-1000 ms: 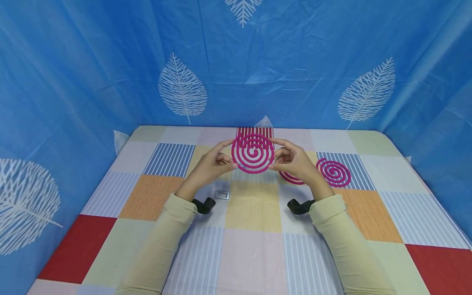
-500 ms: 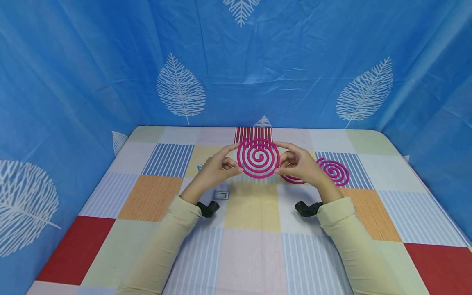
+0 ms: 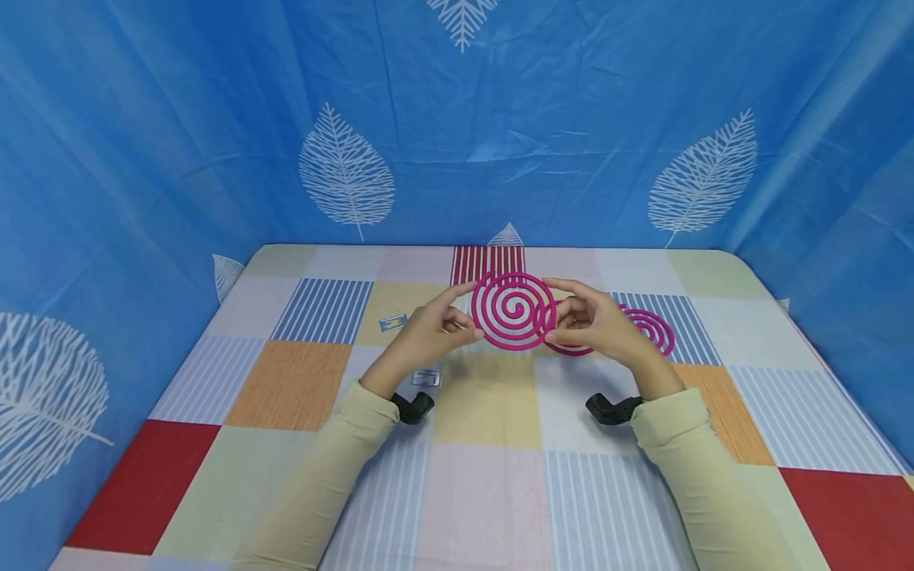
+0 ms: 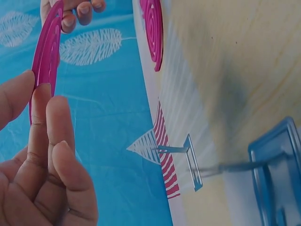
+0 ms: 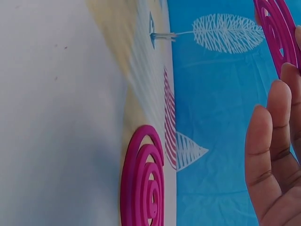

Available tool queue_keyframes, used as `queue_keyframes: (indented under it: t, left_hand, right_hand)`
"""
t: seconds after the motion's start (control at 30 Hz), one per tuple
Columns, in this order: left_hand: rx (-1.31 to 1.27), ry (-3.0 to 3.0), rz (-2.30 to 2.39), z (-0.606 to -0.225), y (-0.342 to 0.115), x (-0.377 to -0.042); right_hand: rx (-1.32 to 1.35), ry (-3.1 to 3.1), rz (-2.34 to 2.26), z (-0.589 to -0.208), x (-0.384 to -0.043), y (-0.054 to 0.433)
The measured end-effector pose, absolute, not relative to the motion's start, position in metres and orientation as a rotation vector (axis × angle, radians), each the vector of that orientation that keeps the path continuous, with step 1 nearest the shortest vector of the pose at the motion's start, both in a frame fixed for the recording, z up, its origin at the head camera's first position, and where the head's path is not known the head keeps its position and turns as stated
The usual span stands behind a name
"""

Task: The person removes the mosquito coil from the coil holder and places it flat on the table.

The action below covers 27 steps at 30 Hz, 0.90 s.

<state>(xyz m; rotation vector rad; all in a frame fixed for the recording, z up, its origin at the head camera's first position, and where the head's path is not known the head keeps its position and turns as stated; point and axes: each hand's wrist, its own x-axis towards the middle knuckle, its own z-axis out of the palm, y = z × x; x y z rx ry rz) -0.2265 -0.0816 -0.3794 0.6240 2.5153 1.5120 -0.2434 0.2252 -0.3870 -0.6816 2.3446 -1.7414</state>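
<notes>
A pink mosquito coil (image 3: 516, 309) is held up over the middle of the table, its flat face toward the head camera. My left hand (image 3: 432, 327) pinches its left edge between thumb and a finger. At the opposite edge my right hand (image 3: 596, 323) grips it the same way. Seen from the left wrist, the coil (image 4: 49, 52) is nearly edge-on. Behind the right hand a second pink coil (image 3: 574, 350) lies partly hidden on the table. A third coil (image 3: 660, 329) lies farther right, partly covered by the right wrist.
Two small metal coil stands lie left of centre: one stand (image 3: 393, 323) beyond the left forearm, another stand (image 3: 426, 377) beside the left wrist. A patchwork cloth (image 3: 485, 492) covers the table. Blue leaf-print curtain (image 3: 557, 119) closes off the back and sides.
Both hands have shifted right and slightly nearer with the coil between them. The farther metal stand, hidden behind the left hand earlier, now shows fully. The grip looks the same.
</notes>
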Motion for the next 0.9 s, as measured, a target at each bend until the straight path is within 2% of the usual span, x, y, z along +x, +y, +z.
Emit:
queue_keyframes:
  t: [0.9]
  left_hand:
    - [0.65,2.505,1.456,-0.388,-0.059,-0.223]
  right_hand:
    - [-0.632,2.42,-1.63,-0.39,-0.229,0.252]
